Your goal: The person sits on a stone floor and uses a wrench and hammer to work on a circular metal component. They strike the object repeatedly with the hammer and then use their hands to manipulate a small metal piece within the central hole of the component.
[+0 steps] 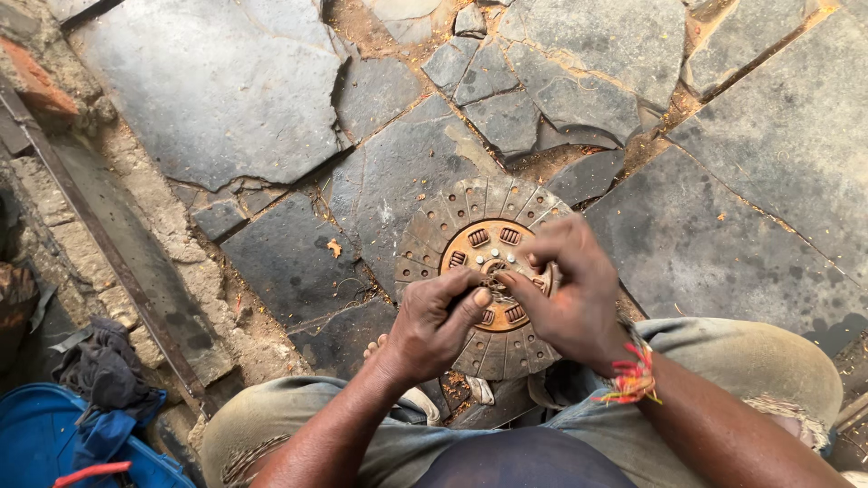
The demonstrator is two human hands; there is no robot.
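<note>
A round clutch disc with grey friction segments and a rusty orange hub lies flat on the stone floor between my knees. My left hand and my right hand meet above the hub's centre, fingertips pinched together on a small thin metal piece that is mostly hidden by the fingers. A red and yellow thread band is tied around my right wrist. Both hands cover the lower right part of the disc.
The floor is cracked dark stone slabs with dirt in the joints. A metal rail runs along a crumbling ledge at left. A blue tub with dark rags sits at bottom left. My bare toes show near the disc.
</note>
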